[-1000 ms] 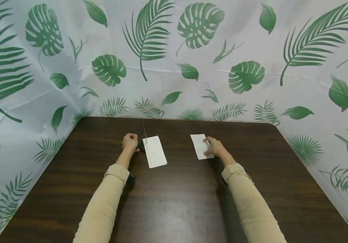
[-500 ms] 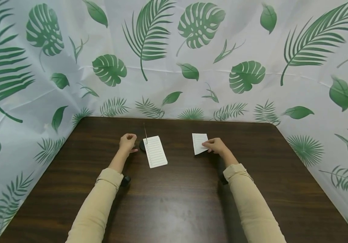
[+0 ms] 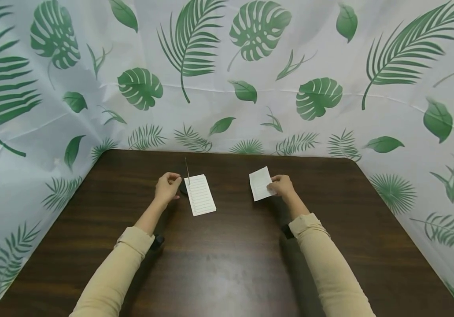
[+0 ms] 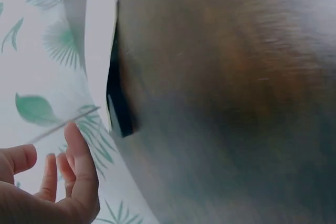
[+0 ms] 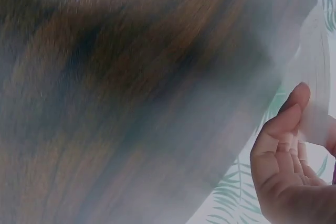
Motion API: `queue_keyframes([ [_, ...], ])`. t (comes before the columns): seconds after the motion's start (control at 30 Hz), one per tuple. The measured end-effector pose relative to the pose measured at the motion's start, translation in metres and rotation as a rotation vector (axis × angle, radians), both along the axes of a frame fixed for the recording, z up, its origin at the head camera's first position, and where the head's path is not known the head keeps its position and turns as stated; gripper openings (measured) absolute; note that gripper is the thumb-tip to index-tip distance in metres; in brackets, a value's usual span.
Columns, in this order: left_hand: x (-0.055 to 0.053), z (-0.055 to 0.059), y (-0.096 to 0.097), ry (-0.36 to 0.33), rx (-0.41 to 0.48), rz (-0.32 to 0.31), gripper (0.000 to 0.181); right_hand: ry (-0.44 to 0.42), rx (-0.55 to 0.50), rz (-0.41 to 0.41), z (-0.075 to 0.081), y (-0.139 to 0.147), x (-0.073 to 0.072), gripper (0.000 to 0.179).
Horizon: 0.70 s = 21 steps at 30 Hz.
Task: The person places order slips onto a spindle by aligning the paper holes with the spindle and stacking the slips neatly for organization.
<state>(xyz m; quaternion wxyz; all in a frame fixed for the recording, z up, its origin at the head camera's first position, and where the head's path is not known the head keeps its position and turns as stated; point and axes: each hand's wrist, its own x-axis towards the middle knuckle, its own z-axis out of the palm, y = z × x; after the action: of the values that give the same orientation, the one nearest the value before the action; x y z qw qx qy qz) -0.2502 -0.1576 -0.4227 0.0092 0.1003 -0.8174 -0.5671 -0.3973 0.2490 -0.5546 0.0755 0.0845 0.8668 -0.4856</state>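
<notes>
A bill spike stands on the table, its thin metal rod (image 3: 187, 169) upright through a stack of lined paper slips (image 3: 201, 196). Its black base (image 3: 182, 188) is mostly hidden under the stack. Just left of the base is my left hand (image 3: 165, 189), holding nothing; the left wrist view shows its thumb and forefinger apart, with the rod (image 4: 63, 124) passing behind them. On the right, my right hand (image 3: 284, 186) pinches a lined paper slip (image 3: 259, 184) by its right edge, held up over the table. The right wrist view shows the slip (image 5: 316, 72) between thumb and fingers.
The dark wooden table (image 3: 223, 259) has rounded far corners. A white cloth backdrop (image 3: 207, 108) with green leaf prints hangs close behind its far edge and along both sides. Dark cameras sit at both wrists.
The right hand has picked the slip up off the table and tilted it upright. My left forearm has swung left, while the left hand stays beside the spike's base.
</notes>
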Motion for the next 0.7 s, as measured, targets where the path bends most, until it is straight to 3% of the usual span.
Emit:
queue_keyframes([
  [0.03,0.001,-0.001,0.001,0.028,-0.044,-0.005,0.027,0.016,0.002,-0.008,0.008,-0.005,0.006,0.034],
  [0.13,0.006,-0.004,0.005,0.093,-0.151,-0.014,0.023,-0.002,0.008,-0.031,0.055,-0.033,0.043,0.031],
  [0.27,0.012,-0.007,0.011,0.126,-0.181,-0.039,0.021,0.006,-0.042,0.001,0.123,-0.068,0.099,0.033],
  [0.4,0.016,-0.005,0.024,0.167,-0.151,-0.056,0.023,0.02,-0.087,0.047,0.143,-0.084,0.116,0.033],
  [0.53,0.015,0.003,0.037,0.194,-0.019,-0.068,0.029,0.026,-0.135,0.076,0.152,-0.102,0.12,0.03],
  [0.7,0.007,0.022,0.052,0.126,0.176,-0.127,0.039,0.037,-0.211,0.127,0.162,-0.121,0.121,0.027],
])
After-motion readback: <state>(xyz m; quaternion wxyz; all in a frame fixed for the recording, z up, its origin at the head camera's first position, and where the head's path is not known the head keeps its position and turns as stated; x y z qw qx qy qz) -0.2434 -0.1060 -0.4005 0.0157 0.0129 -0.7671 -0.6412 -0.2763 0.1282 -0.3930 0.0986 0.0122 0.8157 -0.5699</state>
